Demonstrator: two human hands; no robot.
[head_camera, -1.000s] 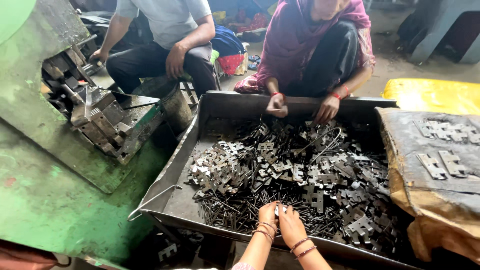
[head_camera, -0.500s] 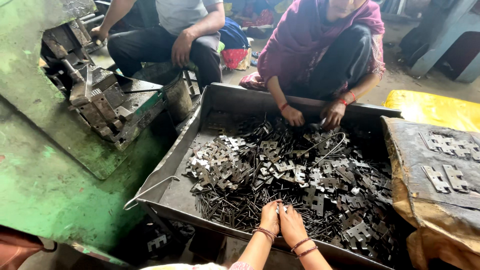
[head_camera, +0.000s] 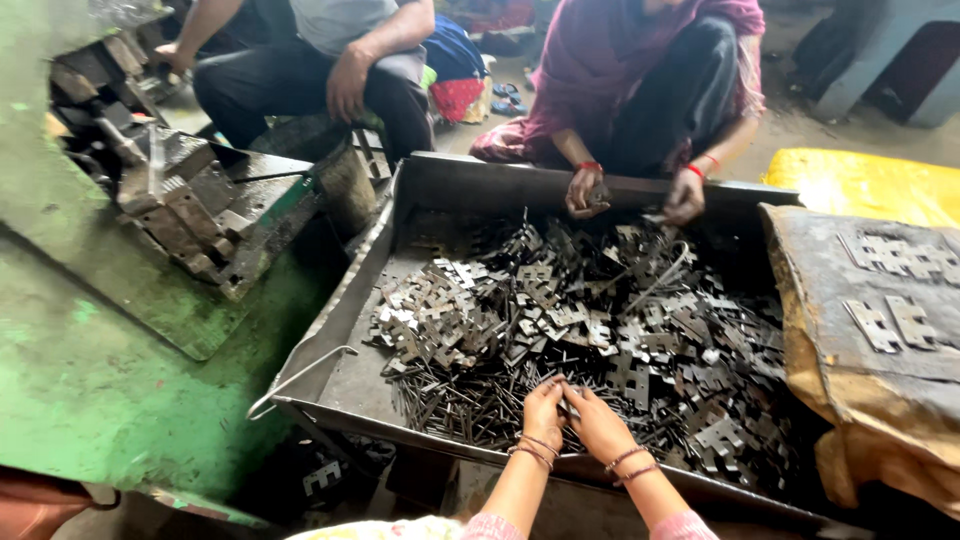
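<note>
A large dark metal tray (head_camera: 340, 320) holds a heap of flat stamped metal hinge plates (head_camera: 600, 320) and thin metal rods (head_camera: 450, 405). My left hand (head_camera: 543, 408) and my right hand (head_camera: 596, 420) rest together at the tray's near edge, fingers curled down into the parts and pinching small metal pieces between them. Both wrists wear bangles. Across the tray a seated person in purple works with both hands (head_camera: 588, 190) over the far rim, holding small parts.
A green press machine (head_camera: 100, 330) with a dark metal die block (head_camera: 200, 215) fills the left. A second seated person (head_camera: 340, 60) is at the back left. A sack-covered surface (head_camera: 880, 330) with hinge plates lies at right, with a yellow sack (head_camera: 860, 185) behind.
The view has shifted slightly, with the tray now sitting lower in frame. My two hands stay at the same spot in the pile with small finger movements. The person opposite keeps handling parts.
</note>
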